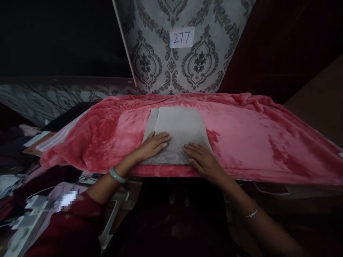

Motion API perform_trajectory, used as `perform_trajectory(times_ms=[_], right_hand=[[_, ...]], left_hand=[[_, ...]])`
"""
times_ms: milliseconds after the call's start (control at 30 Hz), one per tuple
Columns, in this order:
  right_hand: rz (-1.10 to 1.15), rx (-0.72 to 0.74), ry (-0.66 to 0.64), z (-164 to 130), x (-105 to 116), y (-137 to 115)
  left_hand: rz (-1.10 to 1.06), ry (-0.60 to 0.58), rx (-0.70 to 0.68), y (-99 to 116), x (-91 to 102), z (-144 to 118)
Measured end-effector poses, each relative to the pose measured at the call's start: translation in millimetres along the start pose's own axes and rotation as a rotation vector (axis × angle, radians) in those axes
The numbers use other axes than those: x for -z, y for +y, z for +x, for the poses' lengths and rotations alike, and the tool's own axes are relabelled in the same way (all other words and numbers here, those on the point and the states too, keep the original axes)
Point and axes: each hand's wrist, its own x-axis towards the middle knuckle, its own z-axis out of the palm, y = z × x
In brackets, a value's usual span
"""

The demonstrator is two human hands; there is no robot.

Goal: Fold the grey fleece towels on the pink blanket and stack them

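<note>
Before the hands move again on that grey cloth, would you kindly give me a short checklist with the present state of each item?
1. Left hand flat on the grey cloth: ok.
2. Right hand flat on its near edge: ok.
3. Cloth lying smooth, without visible wrinkles: ok.
4. Cloth wholly on the pink blanket: ok.
5. Blanket smooth everywhere: not ok, rumpled along the far edge.
6. What lies under the cloth: cannot tell.

Single head-worn view, looking forward and down from the near edge of the pink blanket [241, 135]. Close range: forearms enter from the bottom. Faces the far patterned wall panel [184, 67]. Wide lens, probably; margins dark, left side poorly resolved.
</note>
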Motion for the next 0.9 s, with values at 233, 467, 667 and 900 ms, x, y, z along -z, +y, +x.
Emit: perform_trajectory(times_ms=[233,467,667,900], right_hand=[[-0.011,0.173,-0.190,23,-17,-43],[0.018,0.130,-0.245,17,-21,-46],[0.069,0.137,-0.304,18,-19,-44],[0.144,0.121,-0.347,18,-19,-39]], left_hand=[[-0.274,-0.143,-0.267,21,-1.3,8],[0.009,-0.250,-0.412,4,-7.9,40],[0.199,-0.191,-0.308,-33,4.9,115],[0.228,-0.144,-0.043,-85,18.0,207]])
